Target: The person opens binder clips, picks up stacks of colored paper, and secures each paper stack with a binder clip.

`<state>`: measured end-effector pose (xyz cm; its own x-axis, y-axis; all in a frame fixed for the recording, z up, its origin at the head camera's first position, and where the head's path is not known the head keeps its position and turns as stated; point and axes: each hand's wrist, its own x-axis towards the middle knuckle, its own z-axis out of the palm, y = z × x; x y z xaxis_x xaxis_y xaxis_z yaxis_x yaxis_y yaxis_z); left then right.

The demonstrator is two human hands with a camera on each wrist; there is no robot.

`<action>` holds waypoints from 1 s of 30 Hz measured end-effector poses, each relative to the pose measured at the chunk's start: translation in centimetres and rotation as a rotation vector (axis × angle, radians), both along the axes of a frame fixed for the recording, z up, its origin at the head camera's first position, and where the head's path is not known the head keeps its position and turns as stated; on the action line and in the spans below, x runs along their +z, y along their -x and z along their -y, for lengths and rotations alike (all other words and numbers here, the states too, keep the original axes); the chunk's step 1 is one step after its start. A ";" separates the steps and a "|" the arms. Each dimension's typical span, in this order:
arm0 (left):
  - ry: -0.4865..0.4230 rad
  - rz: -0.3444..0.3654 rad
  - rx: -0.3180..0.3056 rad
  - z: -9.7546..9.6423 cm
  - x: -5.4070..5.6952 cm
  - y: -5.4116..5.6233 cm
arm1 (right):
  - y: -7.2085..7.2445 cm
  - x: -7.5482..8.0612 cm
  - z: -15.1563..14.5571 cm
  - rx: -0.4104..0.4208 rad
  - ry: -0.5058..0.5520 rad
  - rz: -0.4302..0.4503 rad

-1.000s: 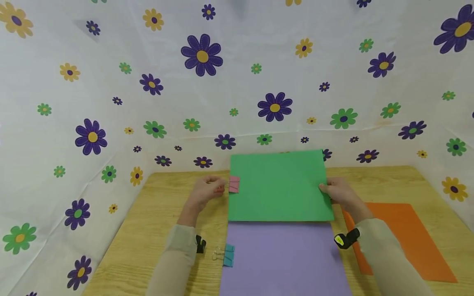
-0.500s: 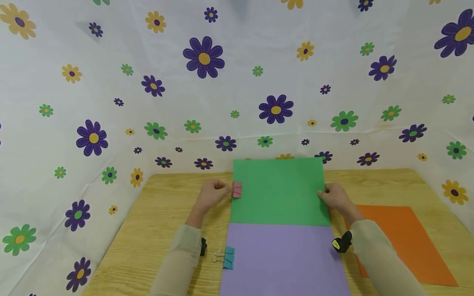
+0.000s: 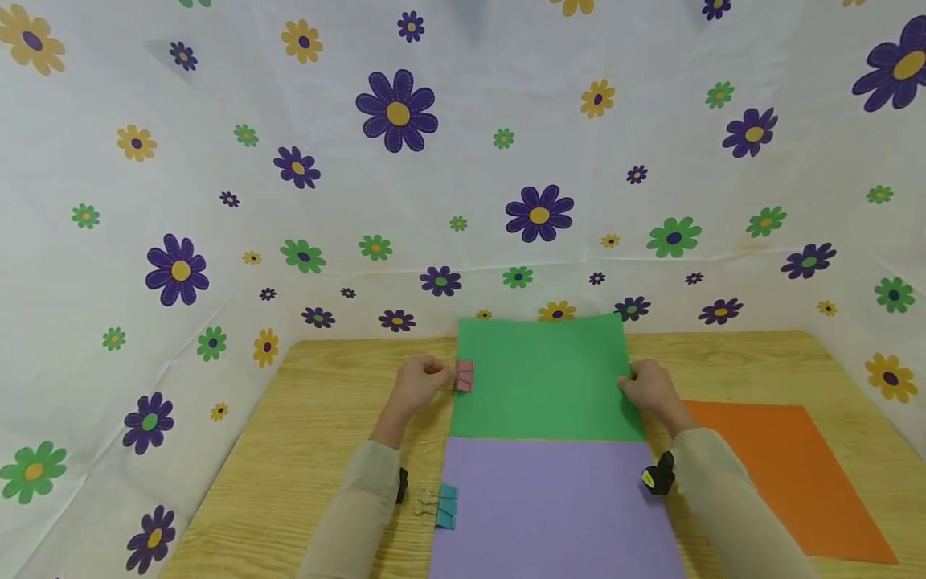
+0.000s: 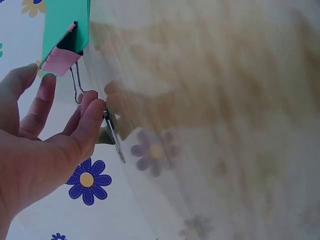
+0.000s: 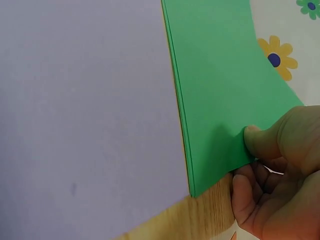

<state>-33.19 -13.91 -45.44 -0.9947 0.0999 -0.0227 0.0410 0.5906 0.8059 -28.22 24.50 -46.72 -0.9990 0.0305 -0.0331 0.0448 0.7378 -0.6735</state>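
Note:
Over the far part of the purple sheet [image 3: 550,507] lies a stack of green sheets [image 3: 542,378], its far right corner curling up. A pink binder clip [image 3: 465,375] bites its left edge. My left hand [image 3: 422,381] pinches that clip, thumb and finger at its body and wire handle in the left wrist view. Another metal wire piece [image 4: 115,137] shows by those fingers; its dark part is mostly hidden. My right hand [image 3: 649,387] grips the stack's right edge, thumb on top and fingers beneath.
A teal binder clip [image 3: 447,506] grips the purple sheet's left edge, wire handle pointing left. Right of the stack, partly under my right forearm, lies an orange sheet [image 3: 788,474]. Flower-printed cloth [image 3: 463,169] rises behind the wooden table [image 3: 289,450].
The green stack has come down and slightly toward me, its near edge now lying against the purple sheet. Both hands moved with it, the left a little to the right.

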 end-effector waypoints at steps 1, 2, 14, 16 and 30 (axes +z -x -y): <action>0.002 -0.005 0.003 -0.1 0.0 0.0 | 0.0 -0.1 0.0 -0.004 -0.007 0.006; 0.006 -0.007 0.005 -0.1 0.0 0.0 | 0.1 -0.1 0.0 -0.009 -0.011 0.012; 0.127 -0.010 0.008 -1.4 0.5 0.4 | 0.5 0.2 1.0 -0.073 -0.035 0.106; 0.158 -0.021 0.003 -1.6 0.6 0.3 | 0.5 0.2 1.1 -0.081 -0.039 0.122; 0.333 0.018 0.060 -2.2 1.3 0.0 | 0.6 0.3 1.1 -0.113 -0.033 0.141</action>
